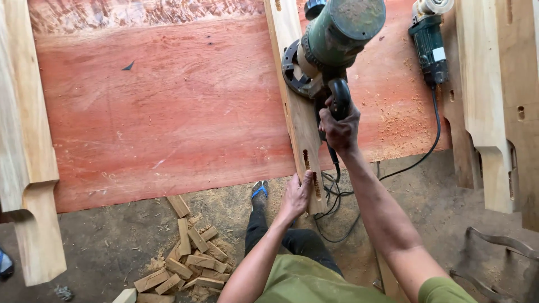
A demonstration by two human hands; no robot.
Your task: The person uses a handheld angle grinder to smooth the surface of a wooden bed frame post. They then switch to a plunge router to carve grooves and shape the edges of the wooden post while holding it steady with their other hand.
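Red plywood (168,106) bears plank (297,112) between hands, router (331,45) atop.

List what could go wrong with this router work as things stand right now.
The left hand steadies only the near end of the narrow board, so it may shift under the green router. The right hand alone carries that heavy router, which could tip off the board's edge. The power cord coils below near the sandalled foot, a likely snag.

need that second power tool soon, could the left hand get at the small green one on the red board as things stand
Probably not easily. The left hand grips the near end of the wooden plank, and the small green tool lies far off to the right, beyond the right hand and the router.
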